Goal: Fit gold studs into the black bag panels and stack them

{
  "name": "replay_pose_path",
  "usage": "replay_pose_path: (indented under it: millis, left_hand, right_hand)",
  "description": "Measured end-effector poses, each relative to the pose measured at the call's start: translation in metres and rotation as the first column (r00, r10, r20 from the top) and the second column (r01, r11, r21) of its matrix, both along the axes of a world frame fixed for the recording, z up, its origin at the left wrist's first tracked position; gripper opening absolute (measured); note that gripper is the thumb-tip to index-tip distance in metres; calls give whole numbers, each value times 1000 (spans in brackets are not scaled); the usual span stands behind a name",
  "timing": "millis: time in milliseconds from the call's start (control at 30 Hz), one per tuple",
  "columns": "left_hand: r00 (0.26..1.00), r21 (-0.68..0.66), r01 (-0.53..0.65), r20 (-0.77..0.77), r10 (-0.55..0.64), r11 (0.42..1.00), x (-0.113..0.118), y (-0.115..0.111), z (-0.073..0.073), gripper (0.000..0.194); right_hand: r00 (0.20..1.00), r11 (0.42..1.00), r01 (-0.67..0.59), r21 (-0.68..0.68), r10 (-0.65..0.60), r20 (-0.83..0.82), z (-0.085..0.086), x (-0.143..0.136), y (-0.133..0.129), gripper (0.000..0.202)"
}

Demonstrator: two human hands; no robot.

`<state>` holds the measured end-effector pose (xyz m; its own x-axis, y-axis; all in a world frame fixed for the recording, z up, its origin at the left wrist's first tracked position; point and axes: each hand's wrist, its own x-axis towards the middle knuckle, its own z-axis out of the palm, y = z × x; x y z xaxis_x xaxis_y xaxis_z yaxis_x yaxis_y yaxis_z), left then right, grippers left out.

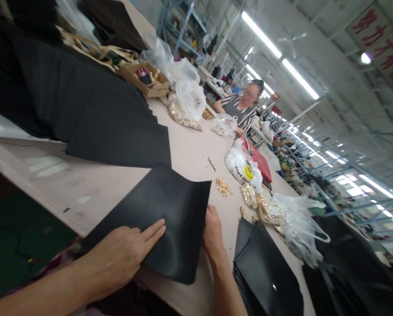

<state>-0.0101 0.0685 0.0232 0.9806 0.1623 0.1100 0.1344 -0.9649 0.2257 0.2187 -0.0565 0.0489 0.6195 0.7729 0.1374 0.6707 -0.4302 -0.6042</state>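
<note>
A black sheet [179, 206] lies at the table's near edge, its right side raised and bent. My left hand [130, 250] rests on it with two fingers stretched out over the surface. At the right edge my right hand [212, 228] grips the sheet, its fingertips partly hidden behind it. Beyond the sheet lies a small pile of gold metal pieces [222, 187], with a short row of gold pieces [212, 163] farther off. A stack of black pieces [265, 267], the top one with a small metal fitting, is right of my right hand.
Overlapping black sheets [117, 127] cover the table's left. A cardboard box [146, 83], plastic bags of parts [189, 96] and a white smiley bag [244, 166] stand farther back. Across the table is a person [239, 109]. Another clear bag [298, 224] lies at right.
</note>
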Motion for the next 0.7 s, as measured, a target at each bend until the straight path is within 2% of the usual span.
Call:
replay_pose_path:
  millis: [100,167,267,433,533,700]
  left_hand:
    - [1000,-51,-17,-5,17,999,-3,-4,-3,85]
    - [999,-83,-36,-20,35,996,-5,-4,-1,86]
    - [998,-120,-58,-35,54,991,-7,-4,-1,87]
    - [998,-142,-53,-27,50,988,-6,-4,-9,87]
    - [998,-132,-65,-33,61,989,-6,-4,-7,85]
    - [999,-60,-32,9,33,998,-8,-6,2,70]
  right_hand:
    - [922,960,214,-182,-137,362,-3,52,-15,29]
    - [877,922,304,-239,-173,449,-5,84,-20,33]
    - [862,900,324,-290,-155,482,-8,116,-17,33]
    - [851,855,356,-378,-129,510,-10,134,0,30]
    - [848,826,392,-405,-154,507,-8,136,10,24]
    - [866,841,399,-366,-215,452,1,134,14,26]
